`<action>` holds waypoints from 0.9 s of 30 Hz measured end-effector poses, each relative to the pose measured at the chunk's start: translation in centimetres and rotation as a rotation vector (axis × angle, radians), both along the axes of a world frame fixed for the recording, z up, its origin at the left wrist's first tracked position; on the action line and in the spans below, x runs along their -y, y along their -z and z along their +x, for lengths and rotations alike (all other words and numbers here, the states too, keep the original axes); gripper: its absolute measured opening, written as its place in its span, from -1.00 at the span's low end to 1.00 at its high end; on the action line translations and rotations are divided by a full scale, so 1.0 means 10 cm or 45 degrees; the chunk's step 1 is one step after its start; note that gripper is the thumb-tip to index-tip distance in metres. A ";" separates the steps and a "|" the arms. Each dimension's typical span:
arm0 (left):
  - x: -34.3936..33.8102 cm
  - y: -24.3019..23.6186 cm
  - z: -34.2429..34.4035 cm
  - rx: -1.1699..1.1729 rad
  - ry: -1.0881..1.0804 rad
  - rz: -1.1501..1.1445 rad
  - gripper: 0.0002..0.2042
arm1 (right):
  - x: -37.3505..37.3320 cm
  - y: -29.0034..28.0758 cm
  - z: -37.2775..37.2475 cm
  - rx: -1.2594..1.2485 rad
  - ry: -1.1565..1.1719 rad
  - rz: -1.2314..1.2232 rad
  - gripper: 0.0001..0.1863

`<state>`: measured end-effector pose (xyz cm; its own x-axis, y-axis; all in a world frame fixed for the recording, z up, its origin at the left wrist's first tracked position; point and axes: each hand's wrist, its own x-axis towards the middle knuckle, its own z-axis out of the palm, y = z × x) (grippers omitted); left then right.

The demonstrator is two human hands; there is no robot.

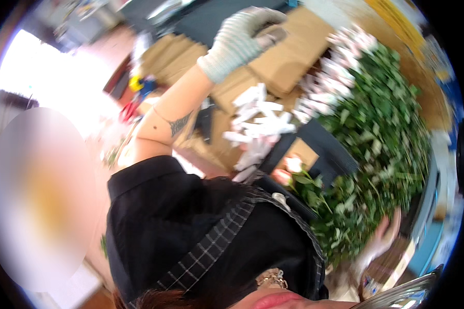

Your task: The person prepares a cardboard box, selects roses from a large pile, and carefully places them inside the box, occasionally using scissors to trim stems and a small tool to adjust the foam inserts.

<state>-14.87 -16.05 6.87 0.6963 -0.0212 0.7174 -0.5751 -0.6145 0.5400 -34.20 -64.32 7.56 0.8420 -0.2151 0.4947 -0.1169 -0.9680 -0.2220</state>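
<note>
My left hand [248,40], in a pale striped knit glove, is stretched out over a stack of brown cardboard sheets [294,49]. Its thumb and curved fingers are apart, and I see nothing held between them. My right hand [386,232] is low at the right, beside the stems and leaves of a large pile of cut roses [381,103]. Its fingers look spread, though motion smears them. Pink blooms in white sleeves [330,77] line the pile's far left side. A few loose pink roses [293,165] lie nearer me on a black surface.
White sleeves [260,116] lie in a heap left of the roses. More folded brown cardboard [175,56] is at the far left, near red-handled scissors [129,110]. A black sheet [327,149] lies before the leaves. A yellow strip [397,23] runs along the far right.
</note>
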 end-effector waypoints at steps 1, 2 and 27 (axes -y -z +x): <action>-0.25 0.04 -0.26 -0.042 -0.090 -0.339 -0.75 | 0.35 0.15 -0.14 0.077 -0.113 -0.066 -0.60; -0.55 0.13 -0.48 0.072 -0.199 -0.412 -0.78 | 0.51 0.25 -0.34 0.156 -0.198 0.107 -0.61; -1.67 0.84 -1.90 0.321 -0.489 -1.509 -0.87 | -2.09 0.18 0.08 -0.106 -1.237 0.918 -0.73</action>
